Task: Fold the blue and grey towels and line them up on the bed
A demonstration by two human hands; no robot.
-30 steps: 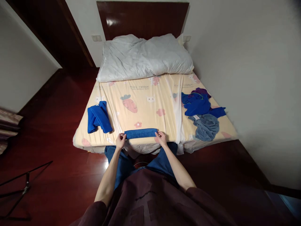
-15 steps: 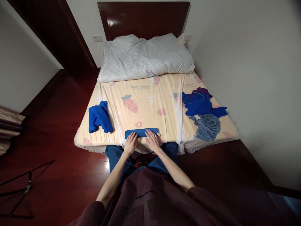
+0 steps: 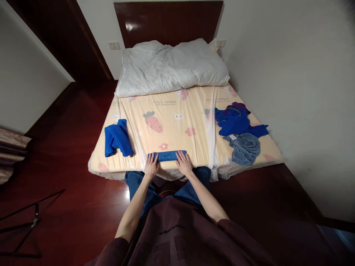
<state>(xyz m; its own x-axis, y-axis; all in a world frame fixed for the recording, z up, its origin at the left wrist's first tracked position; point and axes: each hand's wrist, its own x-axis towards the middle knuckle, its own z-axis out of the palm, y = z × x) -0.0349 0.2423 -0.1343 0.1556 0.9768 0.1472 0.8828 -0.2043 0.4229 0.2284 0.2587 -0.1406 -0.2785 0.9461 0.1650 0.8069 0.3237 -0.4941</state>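
Observation:
A long, narrow strip of folded blue cloth [image 3: 168, 156] lies near the front edge of the bed. My left hand [image 3: 151, 165] rests on its left end, fingers spread and flat. On the right end lies my right hand [image 3: 183, 163], also open, its fingertips touching the cloth. Further left, folded blue cloths [image 3: 118, 138] lie one across the other. A loose heap to the right holds a crumpled bright blue cloth [image 3: 234, 121], a purple cloth [image 3: 239, 107] and a grey-blue cloth [image 3: 244, 148] with a white tag.
The bed [image 3: 166, 122] has a cream sheet printed with carrots and rabbits. A bunched white quilt [image 3: 174, 66] lies by the dark headboard [image 3: 169, 22]. Black stand legs [image 3: 34, 221] are on the floor at lower left. A wall [image 3: 299, 92] runs along the right.
My hands have slid apart, the left one leftward and the right one slightly rightward, towards the ends of the folded blue cloth. The other cloths lie as before.

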